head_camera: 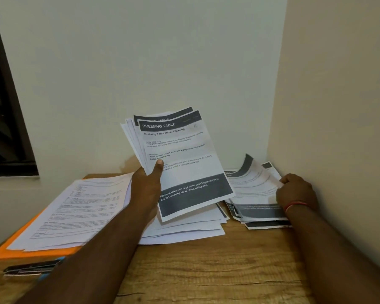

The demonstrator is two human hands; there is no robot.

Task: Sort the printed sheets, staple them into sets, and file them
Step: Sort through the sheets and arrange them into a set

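Nearest, at the lower left of the frame, I log a stapler (31, 268) lying on the wooden table (206, 273). Beyond it is an orange folder (29, 251) with a text-sheet pile (75, 211) resting on top. Centre: loose white sheets (184, 232) spread flat on the table. Right of centre: the right hand (296, 191), fingers curled, pinches the edge of a curled sheet (252, 181) lifted off the grey-banded pile (261, 212) beside the side wall. Above centre: the left hand (145, 189) grips a fanned stack (180, 159), thumb across the front page headed "DRESSING TABLE", held up off the table.
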